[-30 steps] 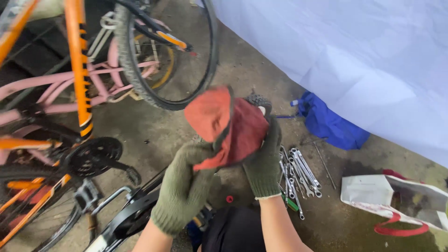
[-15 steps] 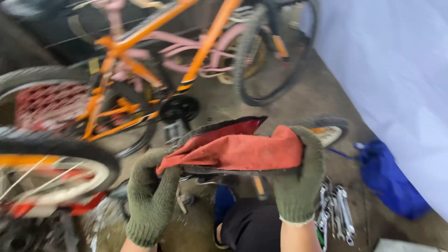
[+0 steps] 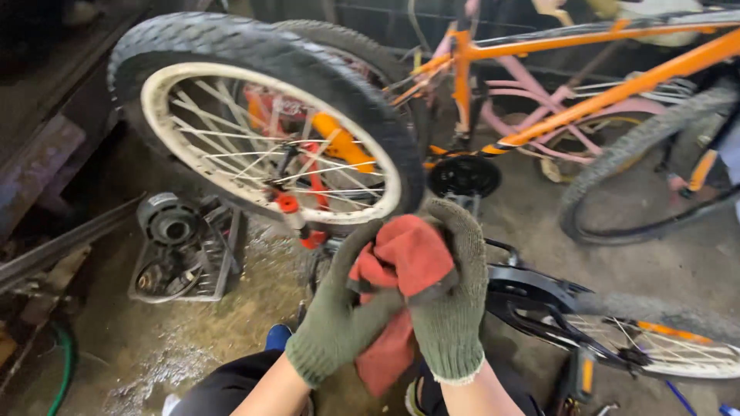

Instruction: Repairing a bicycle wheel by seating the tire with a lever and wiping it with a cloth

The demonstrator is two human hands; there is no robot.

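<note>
Rag (image 3: 401, 266) — red, bunched between both gloved hands, just below and in front of the wheel (image 3: 262, 115). Left hand (image 3: 339, 316) curls under it, fingers closed on the cloth; right hand (image 3: 451, 308) clamps it from above. Long axis runs roughly vertical, tail hanging down. Behind the wheel — orange frame (image 3: 586, 100).

Sitting bunched between both gloved hands at frame centre: rag (image 3: 401, 266), left hand (image 3: 339, 323) at seven o'clock of it, right hand (image 3: 451, 308) at five o'clock. Standing behind at eleven o'clock: wheel (image 3: 262, 123). Lying on the floor (image 3: 231, 323) at nine o'clock: crate of parts (image 3: 181, 246). Leaning at one o'clock: bicycle frame (image 3: 570, 85). Lying at four o'clock: second wheel (image 3: 655, 347).
</note>
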